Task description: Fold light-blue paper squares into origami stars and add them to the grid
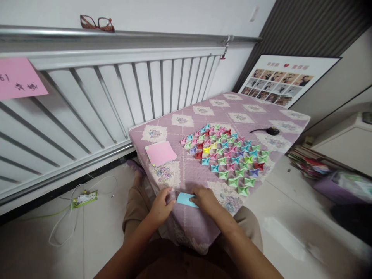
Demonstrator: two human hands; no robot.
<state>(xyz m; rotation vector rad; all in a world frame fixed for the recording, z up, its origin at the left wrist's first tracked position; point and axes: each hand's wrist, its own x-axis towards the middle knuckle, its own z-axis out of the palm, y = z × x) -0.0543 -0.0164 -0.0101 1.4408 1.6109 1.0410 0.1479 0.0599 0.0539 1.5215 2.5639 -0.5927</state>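
Note:
A small light-blue paper rectangle [185, 199] lies on the purple patterned tablecloth near the table's front edge. The fingers of my right hand [204, 198] are on its right end, closed together over the paper. Just left of the paper is my left hand [162, 205], with its thumb and forefinger apart and nothing between them. A stack of pink paper squares [161, 154] rests farther back on the left. Behind my right hand, many small folded paper pieces [222, 152] in green, blue, pink, red and yellow stand in slanting rows.
A black object with a short cord [272, 131] lies on the table's right part. A photo board [287, 79] leans behind the table. The radiator [162, 85] runs along the left side, with glasses [97, 24] on the pipe above. A power strip [85, 198] lies on the floor.

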